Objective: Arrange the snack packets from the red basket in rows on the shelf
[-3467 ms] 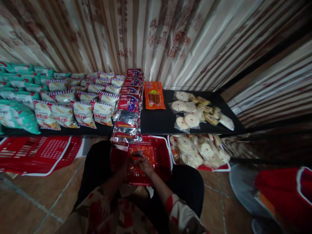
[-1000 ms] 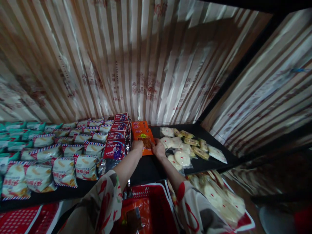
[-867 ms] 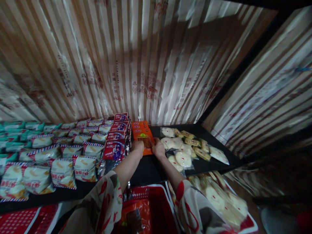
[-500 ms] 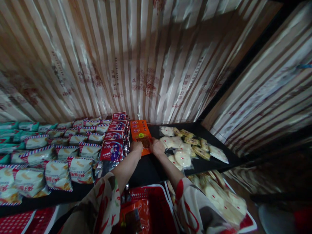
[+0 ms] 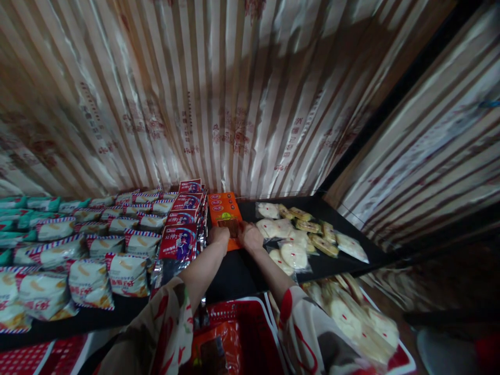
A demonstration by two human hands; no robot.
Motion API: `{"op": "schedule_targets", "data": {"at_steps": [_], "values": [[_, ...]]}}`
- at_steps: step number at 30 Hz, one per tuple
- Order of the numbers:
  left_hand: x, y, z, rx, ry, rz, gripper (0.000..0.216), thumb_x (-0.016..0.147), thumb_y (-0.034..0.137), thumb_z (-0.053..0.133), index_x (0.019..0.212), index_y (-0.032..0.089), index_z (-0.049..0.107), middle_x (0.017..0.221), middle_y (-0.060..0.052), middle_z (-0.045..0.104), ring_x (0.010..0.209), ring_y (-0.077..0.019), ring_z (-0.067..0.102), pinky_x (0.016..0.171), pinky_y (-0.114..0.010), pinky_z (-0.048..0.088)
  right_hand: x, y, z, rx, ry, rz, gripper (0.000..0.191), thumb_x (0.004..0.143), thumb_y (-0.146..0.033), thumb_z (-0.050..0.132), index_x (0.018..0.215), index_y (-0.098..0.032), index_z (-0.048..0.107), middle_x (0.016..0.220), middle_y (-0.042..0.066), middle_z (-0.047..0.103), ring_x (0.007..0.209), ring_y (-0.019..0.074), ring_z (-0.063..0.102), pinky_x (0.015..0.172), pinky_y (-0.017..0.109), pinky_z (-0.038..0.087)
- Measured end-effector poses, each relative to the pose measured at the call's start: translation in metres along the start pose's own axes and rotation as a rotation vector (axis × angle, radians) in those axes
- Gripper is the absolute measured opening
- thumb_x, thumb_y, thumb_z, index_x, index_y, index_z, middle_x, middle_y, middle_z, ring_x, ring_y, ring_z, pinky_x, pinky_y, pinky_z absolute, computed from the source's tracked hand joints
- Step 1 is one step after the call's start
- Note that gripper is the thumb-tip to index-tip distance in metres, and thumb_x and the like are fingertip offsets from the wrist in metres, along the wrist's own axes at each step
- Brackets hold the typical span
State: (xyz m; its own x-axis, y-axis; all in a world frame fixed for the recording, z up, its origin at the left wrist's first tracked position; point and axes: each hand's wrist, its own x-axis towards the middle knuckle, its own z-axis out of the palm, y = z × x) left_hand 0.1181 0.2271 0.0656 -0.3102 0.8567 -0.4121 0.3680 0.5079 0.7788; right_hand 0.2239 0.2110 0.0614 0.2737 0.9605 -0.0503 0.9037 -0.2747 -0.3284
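Both hands gripping orange packet, black shelf

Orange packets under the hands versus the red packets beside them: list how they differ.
The orange packets lie flat in a short overlapping row; the red packets stand tilted in a longer, fuller row. The orange packets show a dark strip inside; the red packets bear a printed figure. Both hands, left and right, touch the orange ones only. Both rows share the black shelf.

Bare shelf (packets flanking)

orange snack packets | flat stack, overlapping | black shelf, between red packets and round cakes
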Motion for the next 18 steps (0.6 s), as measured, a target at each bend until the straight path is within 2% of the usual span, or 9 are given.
{"op": "schedule_targets", "data": {"at_steps": [5,9,14,18], "values": [[-0.006,0.003,0.000,0.060,0.002,0.012,0.020,0.076,0.018,0.054,0.087,0.009,0.068,0.101,-0.021,0.068,0.098,-0.0302,0.065,0.073,-0.031,0.052,0.000,0.002,0.005,0.000,0.033,-0.036,0.030,0.089,-0.027,0.041,0.104,-0.017,0.065,0.108,0.013,0.063,0.102,0.0219,0.057,0.089,0.029,0.042],[-0.020,0.006,-0.004,0.096,0.004,0.024,0.022,0.076,0.020,0.055,0.090,0.009,0.068,0.108,-0.022,0.066,0.104,-0.0313,0.062,0.081,-0.033,0.050,-0.008,0.001,0.005,0.014,0.088,-0.071,0.031,0.089,-0.027,0.041,0.108,-0.017,0.064,0.116,0.011,0.059,0.108,0.0213,0.054,0.091,0.028,0.040],[-0.042,0.005,-0.009,0.097,0.002,0.055,0.025,0.078,0.022,0.055,0.095,0.009,0.067,0.115,-0.023,0.062,0.113,-0.0330,0.056,0.090,-0.038,0.046,-0.032,0.000,0.000,0.099,0.150,-0.127,0.034,0.089,-0.024,0.041,0.114,-0.015,0.062,0.123,0.011,0.056,0.114,0.0205,0.050,0.098,0.027,0.038],[-0.066,-0.006,-0.004,0.057,-0.035,0.097,0.020,0.082,0.025,0.056,0.095,0.012,0.066,0.110,-0.015,0.064,0.108,-0.0261,0.058,0.091,-0.037,0.046,-0.061,0.002,-0.001,0.167,0.125,-0.156,0.034,0.087,-0.021,0.042,0.115,-0.015,0.061,0.129,0.011,0.053,0.117,0.0205,0.048,0.099,0.029,0.038]]}}
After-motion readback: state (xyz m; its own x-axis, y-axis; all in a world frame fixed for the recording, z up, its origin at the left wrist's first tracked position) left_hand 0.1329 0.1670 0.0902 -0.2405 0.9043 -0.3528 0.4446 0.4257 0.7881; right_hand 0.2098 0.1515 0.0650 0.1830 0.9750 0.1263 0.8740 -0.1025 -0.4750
